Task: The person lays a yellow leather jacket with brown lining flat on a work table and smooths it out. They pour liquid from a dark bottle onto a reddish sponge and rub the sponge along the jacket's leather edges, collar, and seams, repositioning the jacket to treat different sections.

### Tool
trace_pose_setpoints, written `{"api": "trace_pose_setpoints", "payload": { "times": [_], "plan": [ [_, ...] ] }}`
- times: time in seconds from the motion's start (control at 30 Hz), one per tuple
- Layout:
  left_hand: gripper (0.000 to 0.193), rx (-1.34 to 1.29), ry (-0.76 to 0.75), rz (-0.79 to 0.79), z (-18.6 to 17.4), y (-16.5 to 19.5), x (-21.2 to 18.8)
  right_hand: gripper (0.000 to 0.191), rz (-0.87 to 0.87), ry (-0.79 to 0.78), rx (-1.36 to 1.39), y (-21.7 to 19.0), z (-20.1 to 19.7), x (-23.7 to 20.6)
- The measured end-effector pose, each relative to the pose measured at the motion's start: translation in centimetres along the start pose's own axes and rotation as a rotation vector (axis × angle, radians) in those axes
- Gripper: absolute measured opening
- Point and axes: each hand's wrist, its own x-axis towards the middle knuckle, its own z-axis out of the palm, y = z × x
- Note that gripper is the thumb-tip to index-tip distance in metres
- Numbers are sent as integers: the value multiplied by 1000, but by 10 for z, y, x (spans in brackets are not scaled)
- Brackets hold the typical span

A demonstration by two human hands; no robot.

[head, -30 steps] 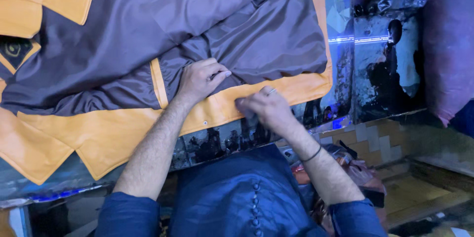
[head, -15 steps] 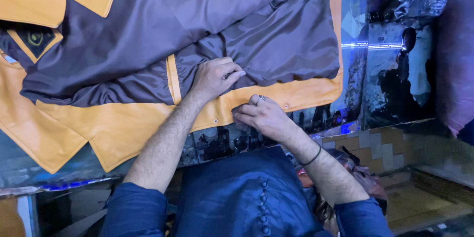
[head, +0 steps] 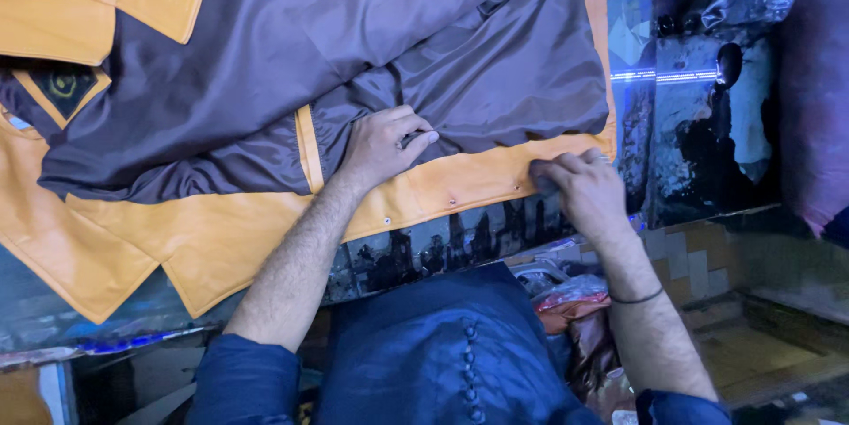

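Fabric spread wide across the worktop [head: 495, 235], a glossy purple-grey garment [head: 424, 27] with orange trim, and both hands are down on its near edge. The left hand [head: 382, 144] lies flat, fingers loosely curled and pressing the purple cloth just above the orange placket band [head: 469, 179]; it grips nothing, simply pins the layer in place. Off to its right, well apart from it, the right hand [head: 579, 184] has fingertips pinched together on the end of that same band, close to the garment's corner. What sits between those fingertips is hidden, so whether it is cloth alone or something small cannot be told. Between the two hands runs a row of small dark snap studs [head: 453, 201] along the band. To do this well, I'd judge, the left hand should hold its pressure so the slippery cloth cannot creep, while the right draws the band straight and taut, keeping the orange edge level with the worktop's front. Beyond the left hand a narrow orange stripe [head: 308, 149] crosses rumpled folds; those wrinkles could drag the band askew unless smoothed away.
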Motion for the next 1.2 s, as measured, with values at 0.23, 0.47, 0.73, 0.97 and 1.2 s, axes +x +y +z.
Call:
{"api": "trace_pose_setpoints", "payload": {
  "times": [0.23, 0.47, 0.73, 0.97, 1.2],
  "plan": [
    [39, 170, 1, 227, 45, 26, 29, 37, -222, 188, 227, -26, 38, -20],
    [20, -47, -108, 131, 59, 4, 39, 33, 82, 184, 61, -29, 47, 5],
    [19, -28, -109, 137, 60, 4, 39, 31, 21, 193, 45, -17, 31, 6],
    [19, -80, -118, 112, 56, 9, 38, 33, -68, 145, 124, 32, 44, -28],
    [18, -125, -108, 100, 56, 16, 41, 25, 134, 233, 70, 61, 45, -61]
  ]
}}
